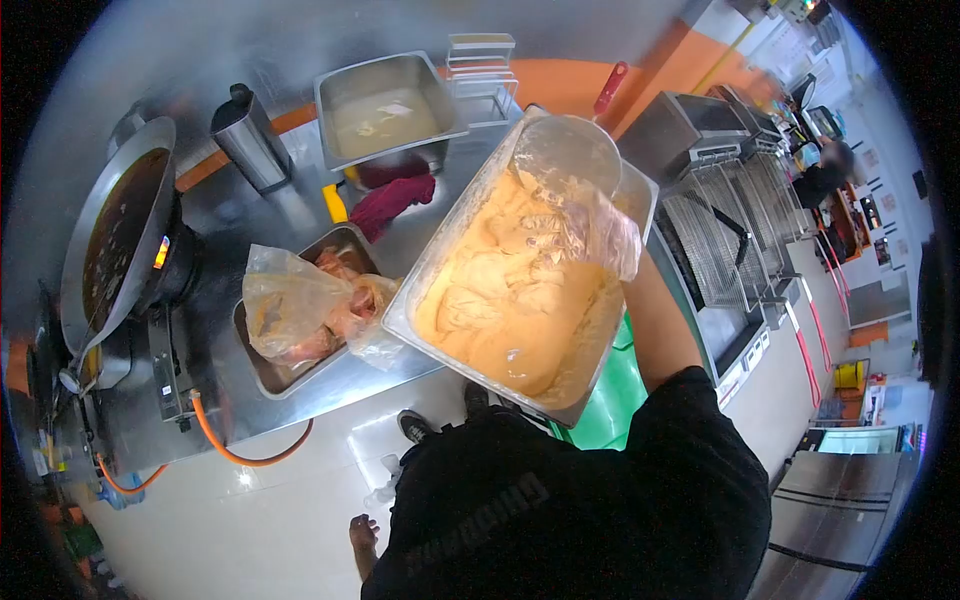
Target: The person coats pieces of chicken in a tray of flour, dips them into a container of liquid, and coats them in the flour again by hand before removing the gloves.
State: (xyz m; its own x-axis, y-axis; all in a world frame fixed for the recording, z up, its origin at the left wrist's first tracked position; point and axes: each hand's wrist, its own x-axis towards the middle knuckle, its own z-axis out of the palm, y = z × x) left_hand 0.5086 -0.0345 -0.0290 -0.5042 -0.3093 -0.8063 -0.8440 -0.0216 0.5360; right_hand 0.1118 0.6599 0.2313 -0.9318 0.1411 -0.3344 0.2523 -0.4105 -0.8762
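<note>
A deep metal pan (402,322) of thick orange batter (500,310) is in front of me, overhanging the counter edge. My right hand (605,238), in a clear plastic glove, reaches over the pan's right side at the batter's surface. Its fingers are covered or blurred into the batter, so their grip is unclear. Beside it, a clear round plastic container (570,150) lies at the pan's far end. My left hand (363,535) hangs low by my side above the floor, bare, holding nothing, its fingers loosely apart.
Left on the counter (225,410), a smaller tray (262,378) carries a plastic bag (290,300) of raw meat. Behind are a dark red cloth (392,205) and a metal basin (335,150) of cloudy liquid. A wok (120,240) sits over a lit burner; fryer baskets (710,240) stand right.
</note>
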